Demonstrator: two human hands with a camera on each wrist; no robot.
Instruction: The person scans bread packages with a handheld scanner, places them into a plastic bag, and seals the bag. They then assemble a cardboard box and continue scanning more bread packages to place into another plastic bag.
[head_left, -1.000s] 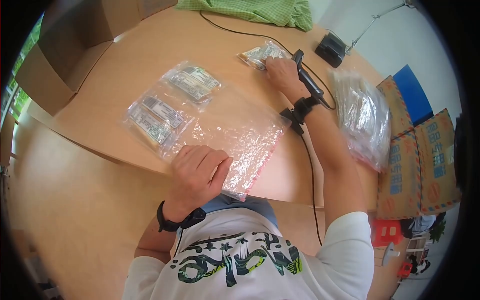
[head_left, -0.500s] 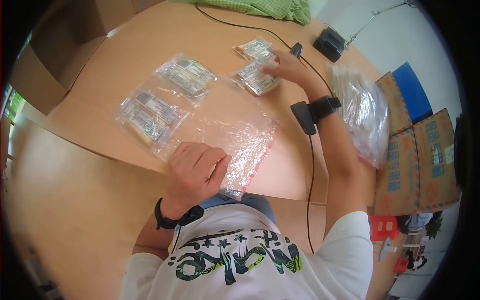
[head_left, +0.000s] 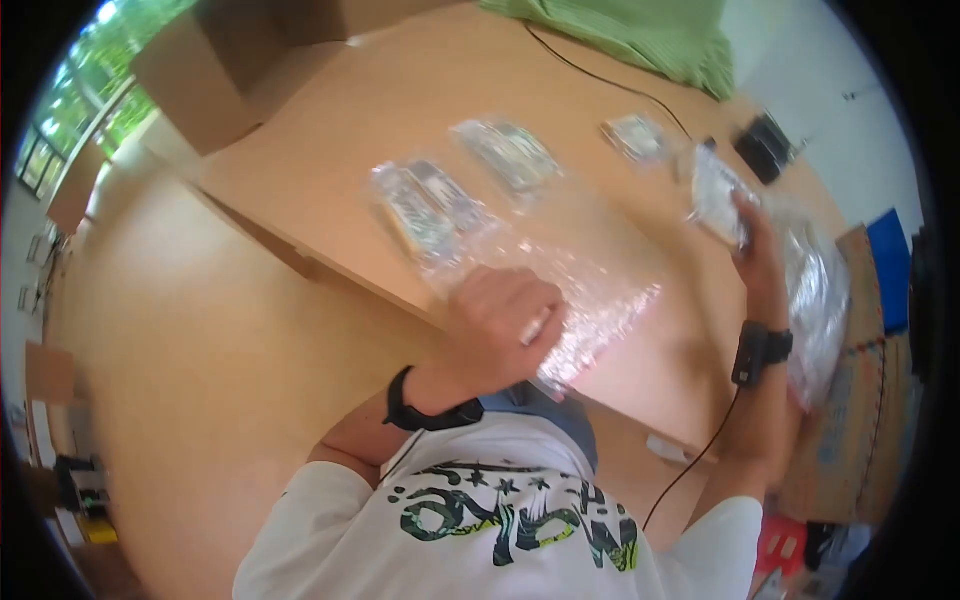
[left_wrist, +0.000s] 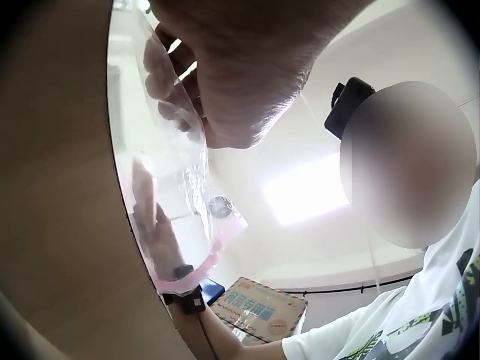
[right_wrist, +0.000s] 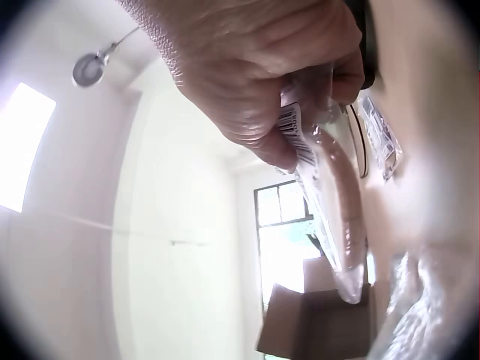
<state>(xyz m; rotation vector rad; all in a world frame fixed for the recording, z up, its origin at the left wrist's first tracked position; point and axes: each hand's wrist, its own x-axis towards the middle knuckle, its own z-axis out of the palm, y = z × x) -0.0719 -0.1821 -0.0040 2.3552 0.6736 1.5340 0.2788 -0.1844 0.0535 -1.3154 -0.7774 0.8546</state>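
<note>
In the head view my left hand [head_left: 508, 318], fingers curled, holds the near edge of a large clear plastic bag [head_left: 600, 300] with a pink strip. Its fingertips [left_wrist: 159, 79] show through the film in the left wrist view. My right hand [head_left: 762, 245] pinches a clear packet [head_left: 718, 200] with a printed label, above the right part of the table. The right wrist view shows thumb and fingers on the packet's end, by a barcode, with something long and brownish inside. Two labelled double packets [head_left: 430, 205] [head_left: 510, 155] lie at the bag's far end.
Another labelled packet [head_left: 636, 137] lies farther back on the table. A pile of clear bags [head_left: 815, 300] is at the right, beside a printed cardboard box [head_left: 840, 430]. An open carton [head_left: 195, 75] stands back left, green checked cloth [head_left: 640, 40] at the back, and a black device [head_left: 765, 145] back right.
My right hand has picked up the nearer of the two packets at the back and carried it right. My left hand stays at the bag's edge. The head view has shifted.
</note>
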